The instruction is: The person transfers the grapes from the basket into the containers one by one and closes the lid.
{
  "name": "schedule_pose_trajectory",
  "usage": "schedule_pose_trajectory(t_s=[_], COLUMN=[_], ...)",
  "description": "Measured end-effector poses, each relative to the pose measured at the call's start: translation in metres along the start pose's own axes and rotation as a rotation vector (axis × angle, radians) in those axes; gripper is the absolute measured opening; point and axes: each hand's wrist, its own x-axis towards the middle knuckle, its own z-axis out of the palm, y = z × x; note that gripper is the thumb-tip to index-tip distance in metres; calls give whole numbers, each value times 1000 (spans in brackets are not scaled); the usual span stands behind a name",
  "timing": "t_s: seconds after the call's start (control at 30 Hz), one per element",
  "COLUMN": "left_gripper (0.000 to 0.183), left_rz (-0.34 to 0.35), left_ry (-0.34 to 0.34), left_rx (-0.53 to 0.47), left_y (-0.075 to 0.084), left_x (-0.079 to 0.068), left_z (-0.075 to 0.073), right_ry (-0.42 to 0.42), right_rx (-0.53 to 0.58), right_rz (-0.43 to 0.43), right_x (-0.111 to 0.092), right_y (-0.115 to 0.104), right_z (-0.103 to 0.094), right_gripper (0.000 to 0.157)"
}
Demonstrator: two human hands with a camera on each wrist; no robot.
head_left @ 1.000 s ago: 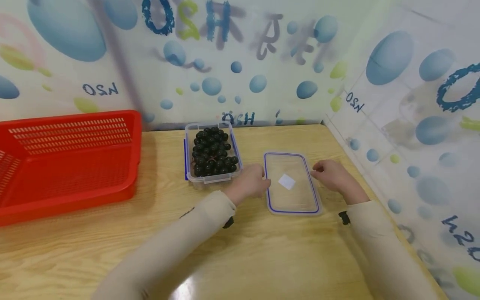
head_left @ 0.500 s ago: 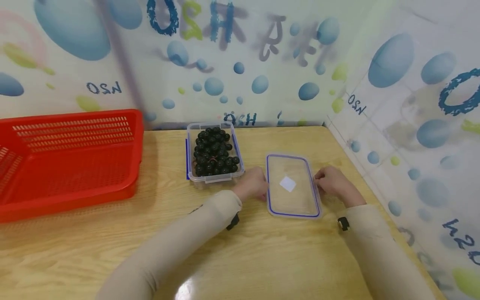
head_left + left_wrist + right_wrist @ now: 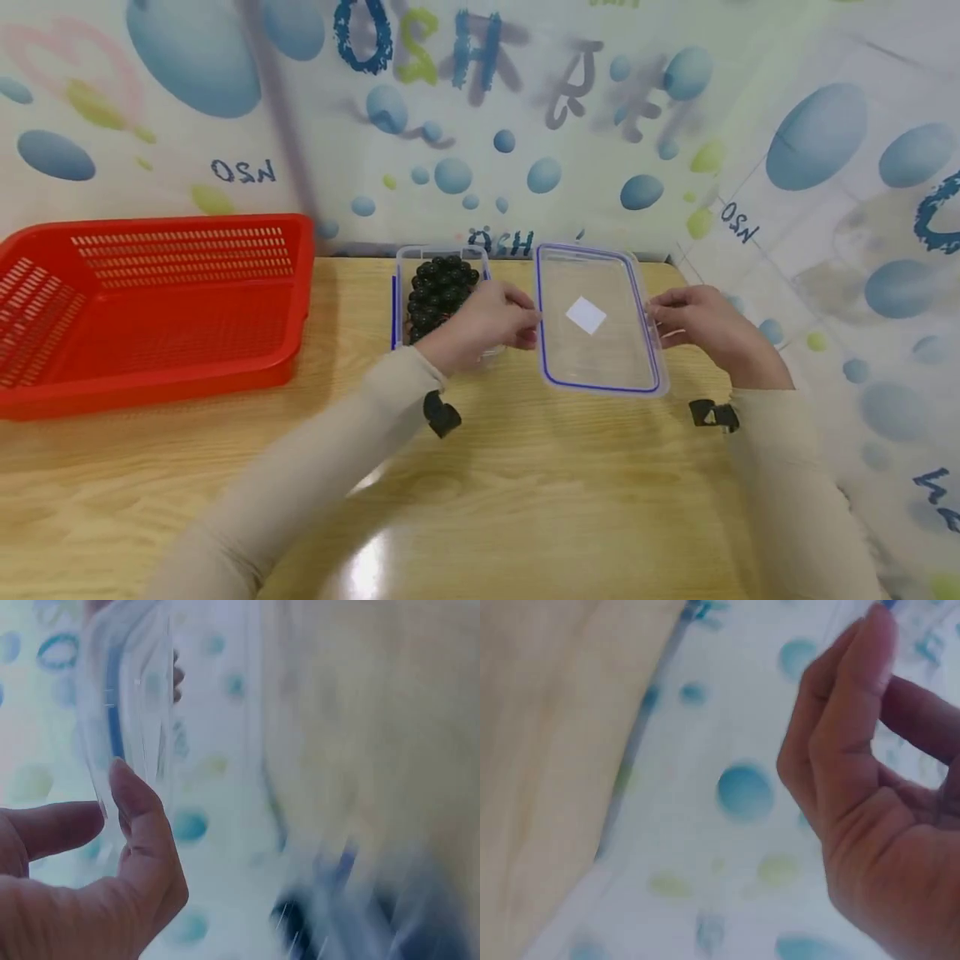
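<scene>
A clear plastic lid (image 3: 600, 358) with a blue seal and a white square label (image 3: 586, 315) is held up between both hands. My left hand (image 3: 491, 321) pinches its left edge; in the left wrist view the thumb and fingers of that hand (image 3: 127, 862) meet at the rim. My right hand (image 3: 697, 325) pinches the right edge, and in the right wrist view this hand (image 3: 885, 772) has its fingertips at the top of the picture. Left of the lid, a clear container (image 3: 402, 287) holds dark grapes (image 3: 444, 287), partly hidden behind my left hand.
A red plastic basket (image 3: 292, 350) with slotted walls stands at the left of the wooden table (image 3: 480, 500). Behind the table and along its right side are walls (image 3: 585, 200) printed with blue bubbles and letters.
Both hands have taken hold of the lid and raised it off the table. The head view has shifted, so the basket and container appear farther right.
</scene>
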Motion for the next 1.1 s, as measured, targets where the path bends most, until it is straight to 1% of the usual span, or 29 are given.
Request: schedule_pose_trajectory(t_s=[0.1,0.2,0.27,0.33,0.37,0.43,0.5,0.57,0.63,0.73,0.83,0.9,0.97,1.03,1.1], left_gripper=[24,27,30,32,33,33,33,33,33,33,33,33,32,30,30], left_rz=[12,23,19,-14,-35,-79,-122,-148,-160,-160,-155,-124,-61,42,175], left_ry=[62,135,182,227,245,259,257,251,245,245,265,292,322,363,416], left_rx=[-24,-9,21,81,103,144,170,176,188,199,199,203,200,231,293], left_y=[12,17,16,12,9,3,-3,-9,-14,-18,-17,-14,-8,-2,3], left_x=[-6,-12,-16,-21,-22,-23,-23,-20,-18,-15,-17,-20,-26,-32,-36], left_z=[-33,-67,-88,-107,-115,-128,-136,-140,-142,-144,-147,-150,-153,-155,-156], right_ry=[8,6,-3,-24,-34,-52,-64,-73,-74,-73,-65,-48,-8,51,110], right_rx=[76,144,162,168,167,157,146,131,119,115,137,168,222,293,390], right_rz=[-38,-62,-60,-48,-39,-12,14,36,57,70,48,7,-65,-151,-243], right_x=[18,43,60,76,83,93,100,105,108,111,114,113,110,106,102], right_y=[-24,-47,-60,-71,-75,-81,-84,-84,-82,-79,-78,-81,-86,-93,-97], right_z=[16,38,54,70,77,90,100,107,111,116,118,119,119,119,120], right_gripper=[38,35,33,30,29,27,26,27,27,28,28,28,27,25,23])
